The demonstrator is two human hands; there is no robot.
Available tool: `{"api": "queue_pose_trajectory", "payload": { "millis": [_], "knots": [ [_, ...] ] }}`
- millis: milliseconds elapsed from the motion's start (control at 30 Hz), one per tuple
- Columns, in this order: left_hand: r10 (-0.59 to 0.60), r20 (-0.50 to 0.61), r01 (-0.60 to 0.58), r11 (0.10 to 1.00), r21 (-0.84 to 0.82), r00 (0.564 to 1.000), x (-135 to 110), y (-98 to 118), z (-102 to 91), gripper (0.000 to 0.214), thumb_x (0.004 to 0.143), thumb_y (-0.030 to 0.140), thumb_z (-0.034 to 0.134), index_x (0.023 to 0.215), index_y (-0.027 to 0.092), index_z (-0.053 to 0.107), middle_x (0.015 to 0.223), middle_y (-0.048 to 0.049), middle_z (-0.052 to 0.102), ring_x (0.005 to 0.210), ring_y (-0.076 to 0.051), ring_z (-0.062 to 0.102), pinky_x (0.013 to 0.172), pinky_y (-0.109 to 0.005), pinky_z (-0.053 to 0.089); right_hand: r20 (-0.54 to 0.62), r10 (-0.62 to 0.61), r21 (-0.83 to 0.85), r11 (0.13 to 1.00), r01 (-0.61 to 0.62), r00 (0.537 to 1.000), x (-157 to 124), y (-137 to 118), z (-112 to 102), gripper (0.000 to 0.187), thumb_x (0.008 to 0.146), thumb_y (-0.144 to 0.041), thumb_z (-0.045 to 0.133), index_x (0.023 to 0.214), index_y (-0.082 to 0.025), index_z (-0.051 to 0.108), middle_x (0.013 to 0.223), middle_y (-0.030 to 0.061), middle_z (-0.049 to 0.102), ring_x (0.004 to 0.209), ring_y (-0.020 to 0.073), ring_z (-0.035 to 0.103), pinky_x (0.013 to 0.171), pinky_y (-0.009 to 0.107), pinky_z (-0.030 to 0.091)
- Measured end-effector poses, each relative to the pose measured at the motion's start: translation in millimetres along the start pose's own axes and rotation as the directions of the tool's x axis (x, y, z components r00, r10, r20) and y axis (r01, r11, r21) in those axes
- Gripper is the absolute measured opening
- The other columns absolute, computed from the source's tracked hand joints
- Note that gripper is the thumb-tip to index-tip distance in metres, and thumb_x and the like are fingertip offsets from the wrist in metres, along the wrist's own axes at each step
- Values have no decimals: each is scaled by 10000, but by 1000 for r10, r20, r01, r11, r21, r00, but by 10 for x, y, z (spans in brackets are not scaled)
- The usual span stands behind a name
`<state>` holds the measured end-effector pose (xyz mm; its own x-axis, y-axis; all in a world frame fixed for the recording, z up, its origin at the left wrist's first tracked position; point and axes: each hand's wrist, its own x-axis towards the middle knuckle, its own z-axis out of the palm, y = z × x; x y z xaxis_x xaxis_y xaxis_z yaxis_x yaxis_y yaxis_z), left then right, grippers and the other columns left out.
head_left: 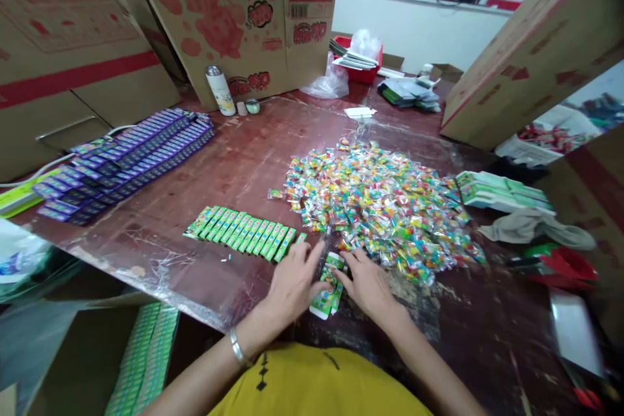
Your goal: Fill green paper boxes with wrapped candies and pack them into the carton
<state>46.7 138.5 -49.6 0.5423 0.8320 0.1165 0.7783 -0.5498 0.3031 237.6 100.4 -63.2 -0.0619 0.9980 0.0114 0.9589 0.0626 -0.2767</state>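
Observation:
Two flat green printed cartons (324, 299) lie overlapping on the table in front of me. On their left side is my left hand (294, 278), fingers spread, the thumb at the cartons' edge. Its fingertips are close to the right end of a row of small green boxes (248, 234), which lean on one another. From the right, my right hand (369, 283) reaches over the cartons' edge with fingers apart and no grip visible. Just beyond it spreads a big heap of small clear packets of colourful candy (385, 201).
Purple boxes (131, 156) are stacked at left; an open carton (73, 351) of green boxes sits below the table edge. Large cardboard boxes (234, 26) and a flask (221, 91) stand behind. At right lie green flat cartons (504, 190) and a glove-like cloth (536, 227).

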Motion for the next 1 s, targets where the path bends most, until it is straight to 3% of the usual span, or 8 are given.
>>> {"api": "queue_pose_trajectory", "payload": {
  "millis": [167,300,433,567,667,767,867,1000],
  "knots": [
    [25,102,-28,999,22,994,-131,144,212,892,666,335,802,1407,168,334,1175,-119,516,1059,-297,518,899,-412,484,-51,54,34,998,-52,997,70,-40,99,250,796,-332,700,968,-205,571,999,76,586,817,245,618,626,297,442],
    [-30,75,29,999,14,997,-137,111,164,868,666,404,797,1383,171,367,1218,-137,518,1109,-330,509,929,-458,467,-78,136,390,916,-95,988,121,44,66,178,877,-327,588,760,-209,526,722,-1,572,635,176,572,580,265,407],
    [-1,33,7,987,-160,999,-153,143,87,864,695,571,719,1373,157,381,1239,-152,533,1167,-339,486,1007,-502,410,66,240,791,580,-197,969,155,58,52,301,875,-444,568,706,-209,483,528,-59,476,422,117,456,424,221,336],
    [-19,8,20,921,-389,1000,-135,174,110,660,802,407,675,1377,214,413,1283,-136,535,1195,-305,492,1037,-481,386,218,263,936,216,-277,940,151,-36,30,334,837,-513,604,745,-209,497,492,-81,442,350,93,398,332,190,278],
    [-120,80,143,735,-663,990,-70,125,92,679,730,395,753,1331,218,491,1283,-130,550,1185,-302,511,1027,-461,396,166,245,964,163,-209,955,84,-126,-49,309,868,-511,562,907,-206,589,611,-43,531,437,112,487,369,201,357],
    [-60,232,239,333,-912,971,-5,63,-7,658,713,389,770,1295,190,538,1212,-113,615,1123,-285,568,984,-417,430,80,61,939,329,-96,995,-18,-198,-157,353,909,-441,528,1184,-227,579,718,-20,578,545,126,542,483,228,434],
    [73,323,324,1,-946,944,10,46,-122,556,745,360,743,1246,171,591,1120,-86,667,1069,-261,596,968,-380,425,65,-94,897,442,-17,993,-72,-211,-269,340,883,-355,594,1195,-229,549,689,-42,563,583,124,549,570,237,455],
    [160,389,402,-55,-914,907,-36,61,-178,499,665,308,806,1124,161,677,1011,-54,694,997,-237,605,908,-319,424,286,-229,881,446,-161,930,-22,-116,-427,184,843,-358,648,891,-209,551,604,-55,570,461,108,523,444,204,405]
  ]
}}
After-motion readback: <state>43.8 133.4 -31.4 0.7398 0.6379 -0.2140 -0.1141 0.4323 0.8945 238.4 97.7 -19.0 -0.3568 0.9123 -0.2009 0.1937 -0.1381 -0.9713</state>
